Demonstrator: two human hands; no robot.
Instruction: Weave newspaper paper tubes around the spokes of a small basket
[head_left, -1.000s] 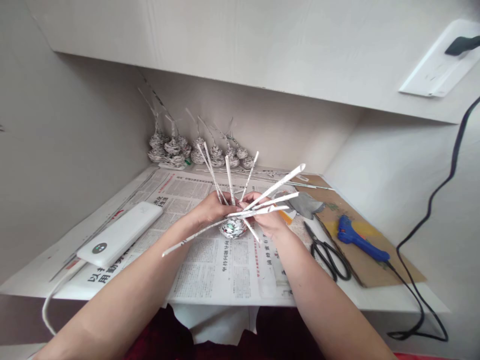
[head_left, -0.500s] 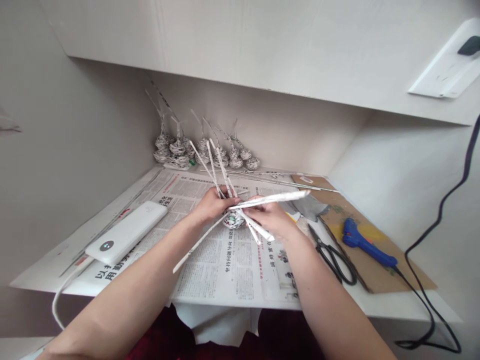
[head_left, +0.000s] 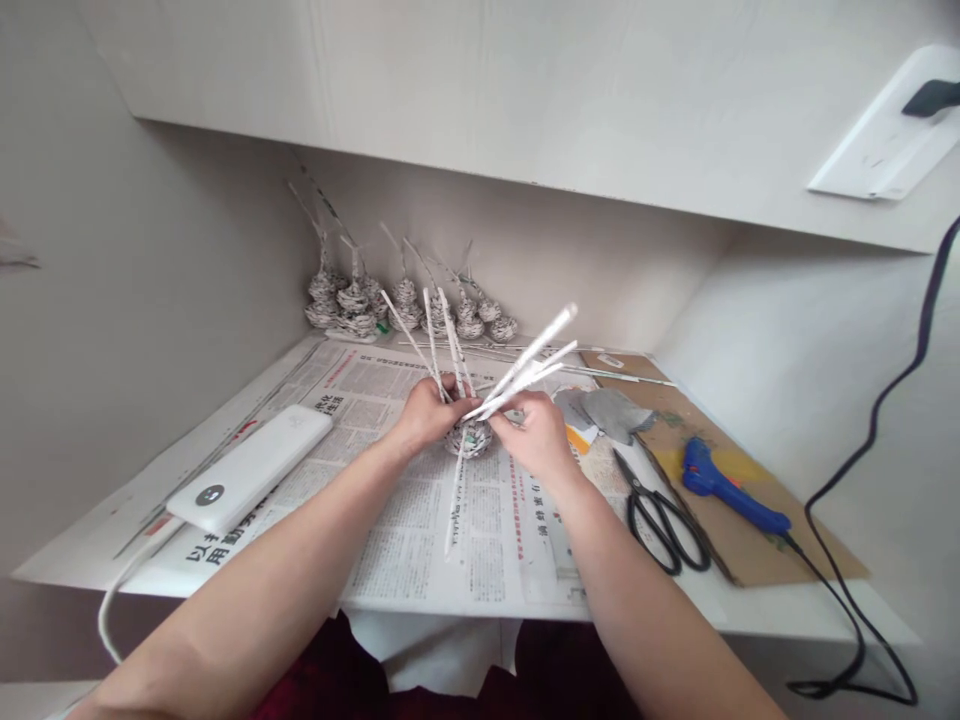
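A small round weaving of rolled newspaper (head_left: pixel 468 440) sits over the newspaper sheet in front of me, with several paper sticks fanning out of it. My left hand (head_left: pixel 431 412) is closed on its left side, thumb at the top rim. On the right, my right hand (head_left: pixel 534 432) pinches paper sticks (head_left: pixel 525 372) near their base; these point up and to the right. One loose stick (head_left: pixel 454 500) hangs toward me from the weaving. The fingers' far sides are hidden behind the weaving.
Several finished woven gourds (head_left: pixel 356 300) stand along the back wall. A white power bank (head_left: pixel 251 468) lies at left. At right are black scissors (head_left: pixel 664 515), grey scraps (head_left: pixel 611 412), and a blue glue gun (head_left: pixel 731 490) on cardboard (head_left: pixel 757 555). Its black cord (head_left: pixel 874 440) runs up the wall.
Sticks on the right side have swung from pointing right and down to pointing up-right. The near stick has turned from lower left to almost straight toward me.
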